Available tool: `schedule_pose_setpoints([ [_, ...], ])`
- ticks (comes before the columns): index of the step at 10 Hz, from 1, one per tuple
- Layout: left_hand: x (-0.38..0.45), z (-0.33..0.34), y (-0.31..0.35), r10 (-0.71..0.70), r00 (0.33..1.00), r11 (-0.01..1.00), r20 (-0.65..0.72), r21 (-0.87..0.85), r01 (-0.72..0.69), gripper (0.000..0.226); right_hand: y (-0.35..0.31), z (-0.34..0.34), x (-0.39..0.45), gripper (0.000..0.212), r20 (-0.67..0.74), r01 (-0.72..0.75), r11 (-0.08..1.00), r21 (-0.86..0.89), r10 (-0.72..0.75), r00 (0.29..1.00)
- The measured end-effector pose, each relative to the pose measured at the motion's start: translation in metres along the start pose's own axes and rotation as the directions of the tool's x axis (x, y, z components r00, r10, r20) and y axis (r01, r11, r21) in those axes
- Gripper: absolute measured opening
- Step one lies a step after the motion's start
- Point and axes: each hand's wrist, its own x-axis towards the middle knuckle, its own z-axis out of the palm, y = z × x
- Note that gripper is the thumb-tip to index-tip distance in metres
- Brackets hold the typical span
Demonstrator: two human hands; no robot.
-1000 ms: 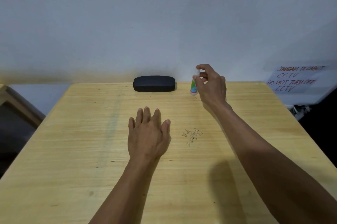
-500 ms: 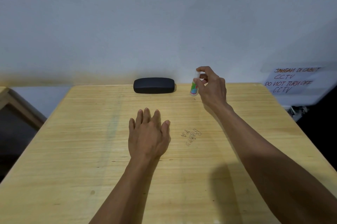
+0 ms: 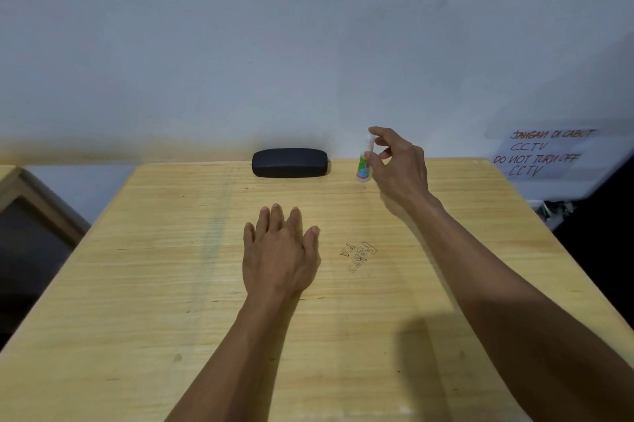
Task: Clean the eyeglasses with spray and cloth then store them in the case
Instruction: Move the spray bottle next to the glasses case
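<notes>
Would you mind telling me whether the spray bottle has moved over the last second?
Yes. The spray bottle, gripped by the right hand, has lifted slightly and tilted; earlier it stood upright near the table's far edge, right of the black case.

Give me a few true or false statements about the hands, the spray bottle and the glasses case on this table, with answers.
1. The right hand holds the spray bottle. True.
2. The glasses case lies open. False: it is shut.
3. The left hand grips the case. False: it lies flat on the table, apart from the case.
4. The case sits at the table's far edge, left of the bottle. True.
</notes>
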Motion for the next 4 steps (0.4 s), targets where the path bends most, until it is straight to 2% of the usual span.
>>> schedule_pose_setpoints([
  [2, -0.003, -0.003, 0.000, 0.007, 1.000, 1.000, 0.007, -0.006, -0.007, 0.061, -0.009, -0.015, -0.019, 0.049, -0.013, 0.032, 0.999, 0.023, -0.032, 0.999],
  [4, -0.018, -0.014, -0.001, 0.018, 1.000, 0.993, 0.001, -0.113, -0.018, 0.055, -0.034, -0.041, -0.081, 0.056, -0.017, 0.119, 0.990, 0.078, -0.118, 0.993],
])
